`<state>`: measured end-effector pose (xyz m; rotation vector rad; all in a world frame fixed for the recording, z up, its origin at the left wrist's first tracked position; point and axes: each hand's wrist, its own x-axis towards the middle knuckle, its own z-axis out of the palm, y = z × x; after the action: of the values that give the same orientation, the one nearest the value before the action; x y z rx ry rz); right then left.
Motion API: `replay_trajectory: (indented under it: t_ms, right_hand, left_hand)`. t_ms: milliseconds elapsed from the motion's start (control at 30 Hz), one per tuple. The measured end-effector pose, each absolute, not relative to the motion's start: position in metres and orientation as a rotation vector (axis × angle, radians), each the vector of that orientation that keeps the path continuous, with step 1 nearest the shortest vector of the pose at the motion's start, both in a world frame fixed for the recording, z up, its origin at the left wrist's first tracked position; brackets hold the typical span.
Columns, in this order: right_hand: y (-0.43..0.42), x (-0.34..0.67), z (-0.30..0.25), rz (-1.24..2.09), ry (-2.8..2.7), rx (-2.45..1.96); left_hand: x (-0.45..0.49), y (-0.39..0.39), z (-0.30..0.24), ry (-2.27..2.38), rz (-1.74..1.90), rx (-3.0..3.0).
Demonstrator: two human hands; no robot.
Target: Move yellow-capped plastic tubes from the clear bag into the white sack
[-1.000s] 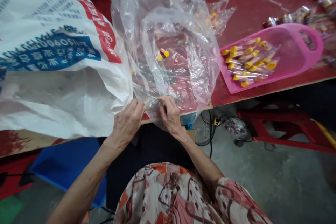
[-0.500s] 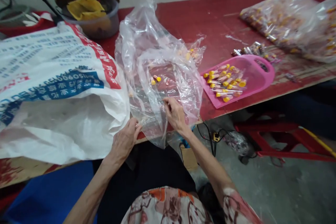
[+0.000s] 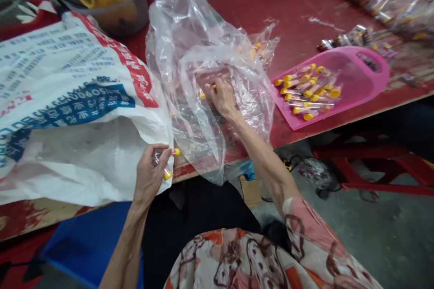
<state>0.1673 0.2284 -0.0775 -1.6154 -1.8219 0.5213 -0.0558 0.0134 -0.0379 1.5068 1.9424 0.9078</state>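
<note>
Two small yellow-capped clear tubes (image 3: 165, 162) sit clenched in my left grip (image 3: 151, 174), while my right grip (image 3: 222, 97) pinches another yellow-capped tube (image 3: 203, 95) inside the crumpled clear plastic bag (image 3: 203, 45) on the red desk (image 3: 298, 4).

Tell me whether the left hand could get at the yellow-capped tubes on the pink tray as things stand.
Probably not easily. The left hand already grips two capped tubes near the white sack, and the right arm and clear plastic bag lie between it and the pink tray.
</note>
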Motion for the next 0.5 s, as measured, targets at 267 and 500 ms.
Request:
replay_trajectory:
  t_ms: [267, 500]
  right_hand:
    - [0.090, 0.146, -0.060, 0.538, -1.844, -1.161]
    - [0.088, 0.129, -0.090, 0.508, -2.112, -1.267]
  left_hand:
    - [-0.047, 0.009, -0.042, 1.954, 0.873, 1.573]
    - [-0.063, 0.005, -0.044, 1.953, 0.872, 1.441]
